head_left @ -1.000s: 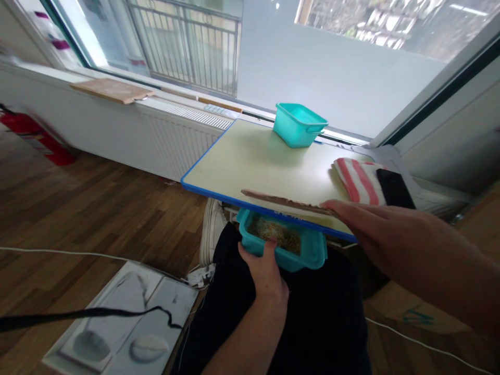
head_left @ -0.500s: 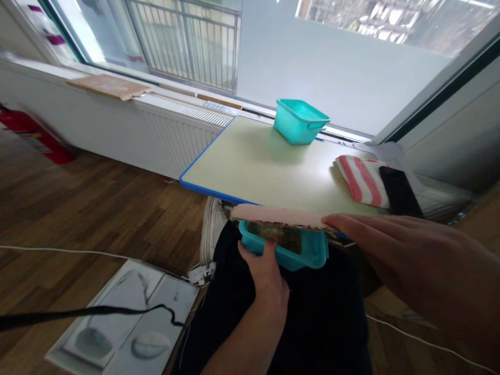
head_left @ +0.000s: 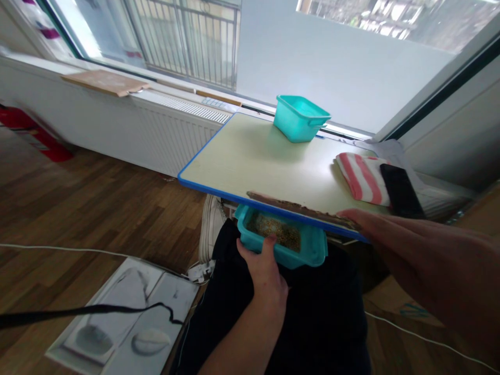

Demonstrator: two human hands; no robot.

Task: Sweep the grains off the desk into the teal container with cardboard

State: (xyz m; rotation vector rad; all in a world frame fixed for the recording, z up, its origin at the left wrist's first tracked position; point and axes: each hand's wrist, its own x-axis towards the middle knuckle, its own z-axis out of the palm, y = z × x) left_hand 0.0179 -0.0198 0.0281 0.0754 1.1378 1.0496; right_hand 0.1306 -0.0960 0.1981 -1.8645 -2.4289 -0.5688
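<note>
My left hand grips the near rim of a teal tub that rests on my lap under the table edge. The tub holds brownish-yellow grains. My right hand holds one end of a thin flat board, seen edge-on, level along the blue front edge of the table and just above the tub. Grains cling to the board's edge.
A second teal tub stands at the table's far side by the window. A red-and-white striped cloth with a black phone on it lies at the right. A radiator, wood floor, cable and papers are to the left.
The board was tipped over the tub half a second ago, showing its pale face; it now lies flat again along the table edge, shifted a little right. My left hand stayed on the tub.
</note>
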